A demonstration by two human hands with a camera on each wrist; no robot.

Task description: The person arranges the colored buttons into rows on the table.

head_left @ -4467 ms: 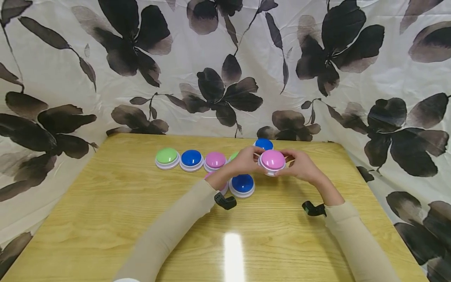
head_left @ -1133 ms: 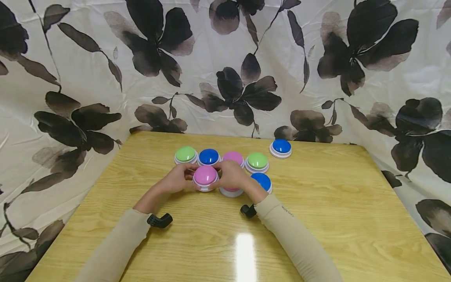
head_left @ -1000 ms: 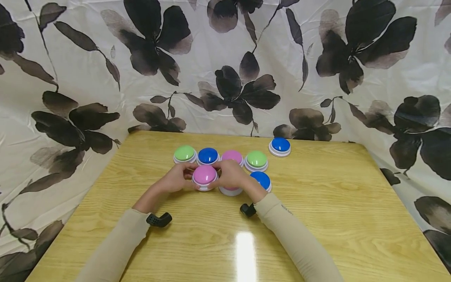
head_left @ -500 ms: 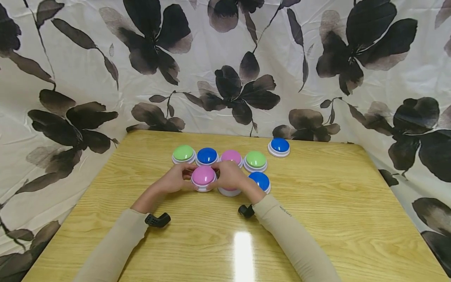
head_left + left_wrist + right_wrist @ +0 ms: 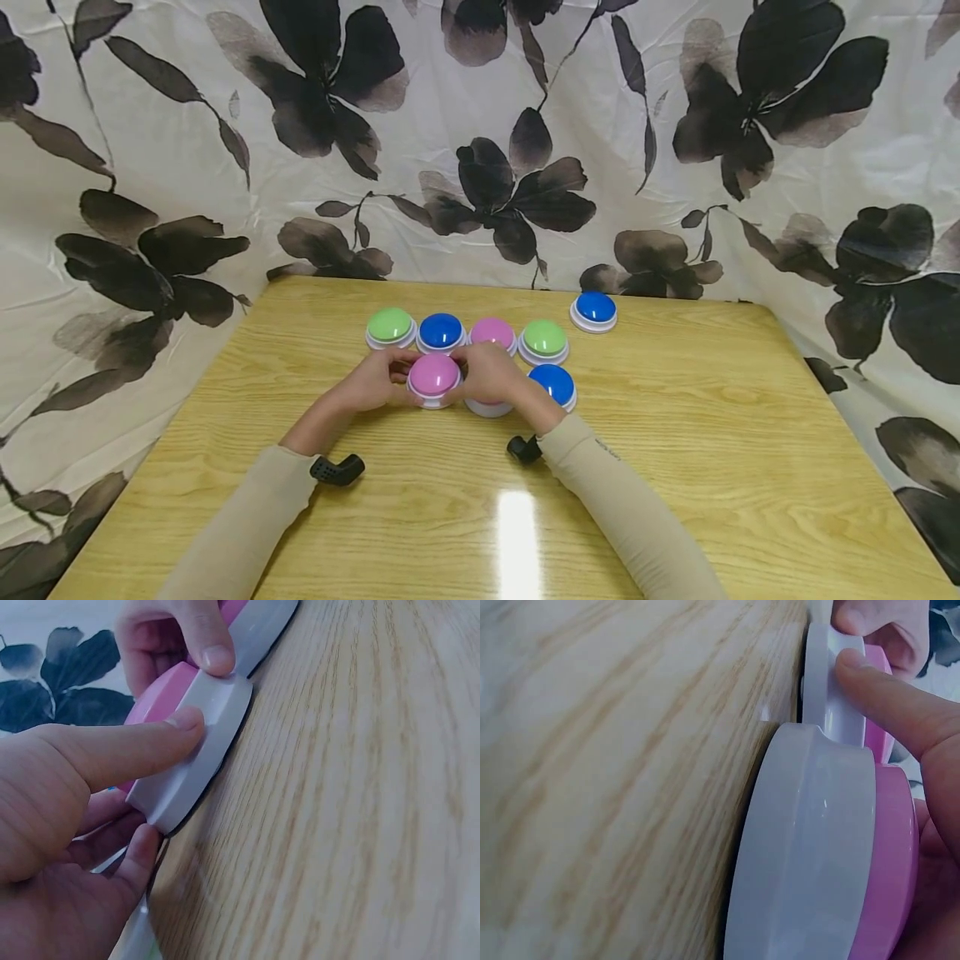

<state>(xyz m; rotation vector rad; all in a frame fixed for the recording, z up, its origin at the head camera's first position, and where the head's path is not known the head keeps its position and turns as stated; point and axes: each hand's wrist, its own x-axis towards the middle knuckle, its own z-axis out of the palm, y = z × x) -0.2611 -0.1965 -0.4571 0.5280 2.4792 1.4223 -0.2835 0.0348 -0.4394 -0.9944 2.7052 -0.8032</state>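
Note:
A pink push button (image 5: 435, 375) with a white round base stands in front of the back row, gripped from both sides. My left hand (image 5: 372, 382) holds its left side, the thumb lying along the white base in the left wrist view. On the opposite side my right hand (image 5: 489, 372) pinches the same base, its thumb (image 5: 881, 694) showing in the right wrist view. The base is at or very close to the tabletop. Just right of it sits a second pink push button (image 5: 810, 847), partly hidden under my right hand in the head view.
Along the back run a green button (image 5: 390, 324), a blue one (image 5: 440, 331), a pink one (image 5: 492, 332) and another green one (image 5: 543, 337). A blue button (image 5: 553, 384) lies by my right wrist. Another blue button (image 5: 596, 307) stands apart near the table's (image 5: 675, 467) far edge.
Both hands have brought the pink push button from the right, near the far blue button, to the left of the front pink one. Over the last second they have barely moved.

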